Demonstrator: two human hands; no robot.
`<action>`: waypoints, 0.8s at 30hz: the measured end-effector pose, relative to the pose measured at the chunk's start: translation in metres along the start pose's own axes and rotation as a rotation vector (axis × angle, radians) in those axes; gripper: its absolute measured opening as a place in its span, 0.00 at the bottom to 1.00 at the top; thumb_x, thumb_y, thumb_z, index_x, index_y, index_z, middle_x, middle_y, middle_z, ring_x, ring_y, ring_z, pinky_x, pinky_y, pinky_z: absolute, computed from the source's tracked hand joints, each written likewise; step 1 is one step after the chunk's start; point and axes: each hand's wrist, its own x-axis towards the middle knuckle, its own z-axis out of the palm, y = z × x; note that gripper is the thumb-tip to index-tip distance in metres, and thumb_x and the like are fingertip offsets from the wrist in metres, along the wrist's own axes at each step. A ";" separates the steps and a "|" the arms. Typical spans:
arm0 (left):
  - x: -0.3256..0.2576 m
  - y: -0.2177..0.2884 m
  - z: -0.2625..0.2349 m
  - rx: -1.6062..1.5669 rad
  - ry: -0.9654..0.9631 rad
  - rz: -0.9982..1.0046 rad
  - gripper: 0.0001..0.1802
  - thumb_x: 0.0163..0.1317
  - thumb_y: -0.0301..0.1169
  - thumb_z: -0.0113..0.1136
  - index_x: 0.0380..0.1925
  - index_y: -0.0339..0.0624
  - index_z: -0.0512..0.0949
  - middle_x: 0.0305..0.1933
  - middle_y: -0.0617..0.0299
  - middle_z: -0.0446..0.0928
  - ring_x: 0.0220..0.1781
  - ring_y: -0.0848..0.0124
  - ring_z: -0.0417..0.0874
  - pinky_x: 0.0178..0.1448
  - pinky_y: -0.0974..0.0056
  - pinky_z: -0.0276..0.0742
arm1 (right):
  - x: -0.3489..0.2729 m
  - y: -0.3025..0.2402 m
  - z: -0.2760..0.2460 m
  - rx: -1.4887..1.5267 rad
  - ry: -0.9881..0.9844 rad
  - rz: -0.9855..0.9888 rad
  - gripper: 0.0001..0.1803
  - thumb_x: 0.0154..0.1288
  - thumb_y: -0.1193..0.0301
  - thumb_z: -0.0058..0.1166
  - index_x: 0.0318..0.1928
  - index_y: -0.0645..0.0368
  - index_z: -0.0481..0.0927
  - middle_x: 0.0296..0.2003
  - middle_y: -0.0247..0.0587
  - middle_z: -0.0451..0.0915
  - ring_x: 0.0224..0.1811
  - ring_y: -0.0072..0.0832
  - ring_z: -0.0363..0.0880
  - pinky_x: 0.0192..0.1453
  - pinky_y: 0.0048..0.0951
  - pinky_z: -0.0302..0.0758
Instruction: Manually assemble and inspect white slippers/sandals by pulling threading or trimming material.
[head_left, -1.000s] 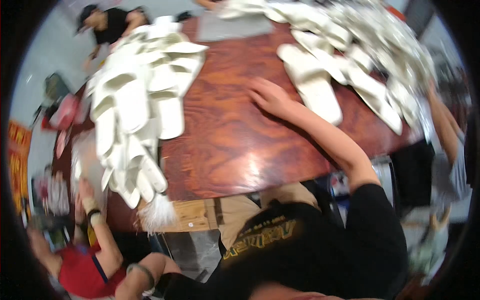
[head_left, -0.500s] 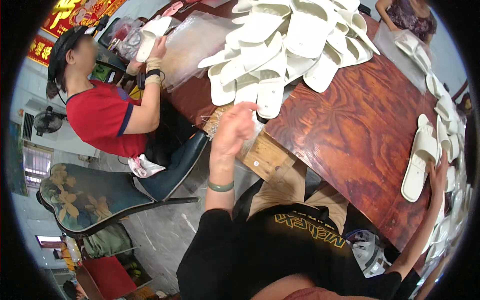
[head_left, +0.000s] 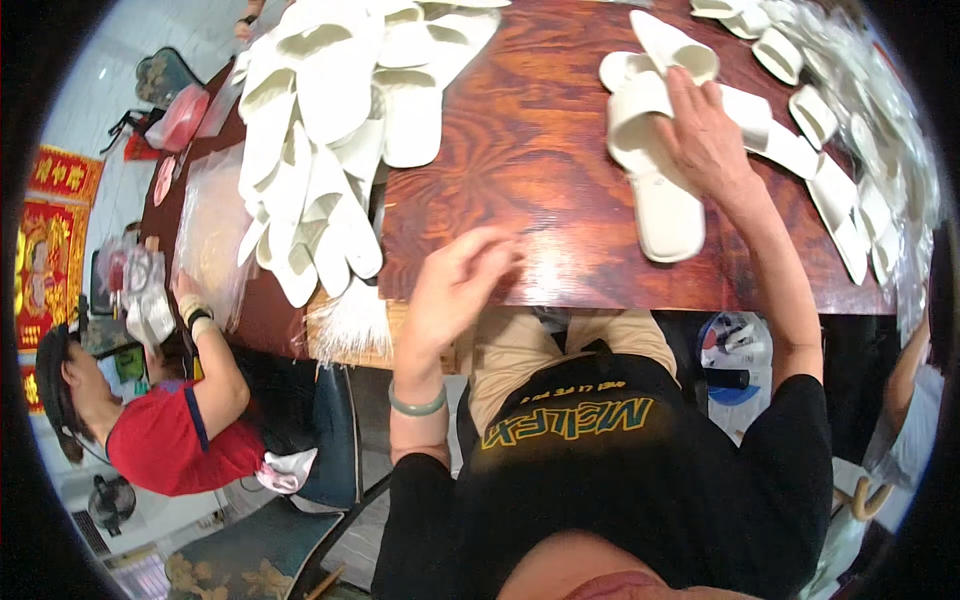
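While the left hand hovers loosely open and empty at the near edge of the worktop, the right hand presses flat on white slippers, seemingly gathering a pair, needing a firm grasp next.

One head-worn fisheye view, looking steeply down

The camera sits on the person's head and faces down over their own chest and lap to the near edge of the wooden bench, close enough that both forearms fill the middle; straight edges bow toward the dark round rim, and a seated co-worker shows at far left.
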 end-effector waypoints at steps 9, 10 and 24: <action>0.140 0.013 0.097 0.546 -0.322 -0.065 0.29 0.61 0.52 0.50 0.29 0.29 0.76 0.31 0.42 0.78 0.38 0.50 0.79 0.45 0.55 0.72 | 0.008 0.064 0.020 0.421 -0.076 0.393 0.36 0.58 0.48 0.53 0.47 0.75 0.72 0.47 0.66 0.72 0.48 0.52 0.72 0.53 0.42 0.69; 0.153 0.009 0.109 0.553 -0.341 -0.087 0.29 0.61 0.52 0.50 0.29 0.29 0.76 0.31 0.42 0.78 0.38 0.50 0.79 0.45 0.55 0.72 | 0.013 0.067 0.033 0.487 -0.038 0.423 0.40 0.54 0.45 0.55 0.47 0.76 0.71 0.47 0.69 0.71 0.49 0.55 0.72 0.54 0.43 0.69; 0.107 -0.014 0.048 0.413 -0.136 -0.161 0.19 0.60 0.31 0.41 0.45 0.26 0.72 0.47 0.40 0.75 0.53 0.50 0.75 0.56 0.57 0.67 | 0.027 0.139 0.057 -0.070 -0.414 0.472 0.27 0.61 0.55 0.52 0.50 0.65 0.73 0.44 0.51 0.77 0.48 0.42 0.75 0.52 0.37 0.71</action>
